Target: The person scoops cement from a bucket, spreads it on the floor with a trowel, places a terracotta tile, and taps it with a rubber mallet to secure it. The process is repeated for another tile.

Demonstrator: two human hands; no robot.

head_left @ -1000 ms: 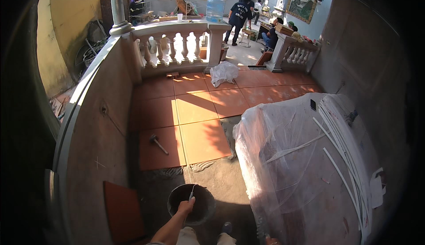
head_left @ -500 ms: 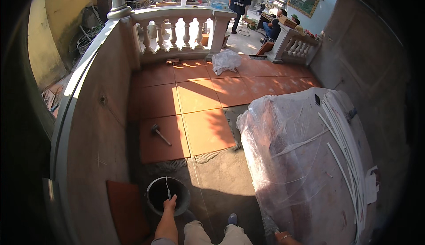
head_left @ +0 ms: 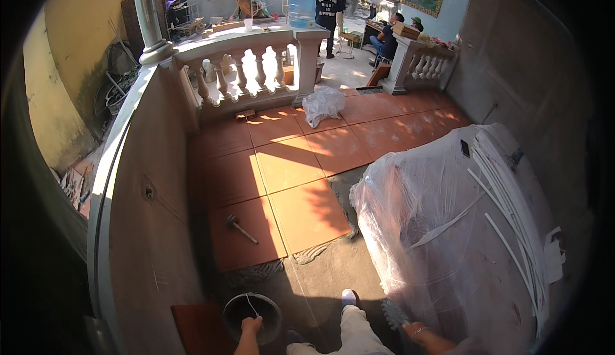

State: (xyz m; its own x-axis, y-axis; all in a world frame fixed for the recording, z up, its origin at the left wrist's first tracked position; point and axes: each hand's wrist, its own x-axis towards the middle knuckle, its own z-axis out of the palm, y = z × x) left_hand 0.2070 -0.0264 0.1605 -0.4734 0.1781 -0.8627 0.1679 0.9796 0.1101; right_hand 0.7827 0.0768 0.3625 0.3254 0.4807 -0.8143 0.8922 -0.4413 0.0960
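Note:
My left hand [head_left: 251, 324] is closed round the wire handle [head_left: 251, 305] of a dark round bucket [head_left: 275, 310], near the lower edge. The bucket's inside is too dark to make out. At the lower right, my right hand [head_left: 416, 332] grips a notched trowel [head_left: 393, 313], its toothed blade beside the plastic-wrapped stack. Ahead of the bucket lie large orange floor tiles [head_left: 301, 217], with ridged grey mortar [head_left: 311, 253] showing along their near edge. A mallet [head_left: 242, 229] rests on the nearest left tile.
A plastic-covered stack [head_left: 423, 227] with white strips [head_left: 503, 182] and a phone [head_left: 465, 148] fills the right side. A loose tile [head_left: 198, 329] lies by the left wall [head_left: 150, 239]. A crumpled plastic bag [head_left: 323, 106] sits before the balustrade [head_left: 259, 70]. Several people are beyond it.
The view has shifted, and my right foot has moved forward toward the tiles. My right hand and the notched trowel have come further into view. My left hand still holds the bucket handle.

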